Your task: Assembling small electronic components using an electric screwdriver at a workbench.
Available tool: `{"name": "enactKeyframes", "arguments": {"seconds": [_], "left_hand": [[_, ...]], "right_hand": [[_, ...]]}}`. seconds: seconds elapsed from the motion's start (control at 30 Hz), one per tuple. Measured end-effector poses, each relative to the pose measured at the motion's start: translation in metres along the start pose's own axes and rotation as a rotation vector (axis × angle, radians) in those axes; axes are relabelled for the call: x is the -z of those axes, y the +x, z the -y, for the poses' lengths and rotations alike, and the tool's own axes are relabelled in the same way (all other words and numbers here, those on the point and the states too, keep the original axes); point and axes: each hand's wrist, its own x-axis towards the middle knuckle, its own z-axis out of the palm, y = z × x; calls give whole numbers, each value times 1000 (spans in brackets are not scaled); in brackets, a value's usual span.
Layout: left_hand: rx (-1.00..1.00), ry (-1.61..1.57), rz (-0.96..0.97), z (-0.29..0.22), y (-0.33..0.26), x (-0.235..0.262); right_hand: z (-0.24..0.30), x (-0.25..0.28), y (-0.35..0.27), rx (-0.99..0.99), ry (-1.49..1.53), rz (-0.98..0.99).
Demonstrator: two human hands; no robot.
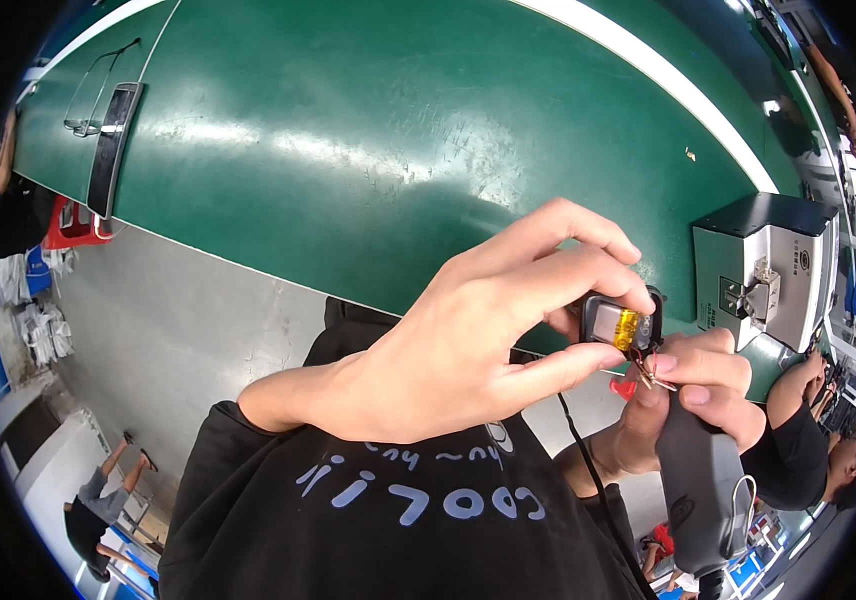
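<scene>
My left hand (478,320) pinches a small black device case (657,306) between thumb and fingers. Inside the case sits a silver battery pouch (608,322) crossed by yellow tape (626,328). Thin red and dark wires (638,356) run out of its lower side toward my right hand (693,385). Thumb and finger of that hand close together on the bare-looking wire ends (654,380). A dark grey, rounded handheld tool (703,490) with a metal loop on its side is also gripped in my right hand; its exact kind is unclear. My fingers partly hide the case.
On the green table (328,130), a black-and-white machine (768,265) with a metal fixture stands at the right. A phone (114,150) and eyeglasses (93,110) lie far left. A black cable (583,450) hangs past my front. Other people sit at right and far left.
</scene>
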Motion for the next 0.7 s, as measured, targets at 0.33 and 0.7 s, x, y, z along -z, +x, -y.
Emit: {"name": "enactKeyframes", "arguments": {"seconds": [0.33, 0.7], "left_hand": [[-52, -71, -59, 7, -7, 1], [-88, -126, -22, 3, -9, 2]], "right_hand": [[-1, -5, -9, 32, -3, -54], [-2, -9, -16, 19, -20, -120]]}}
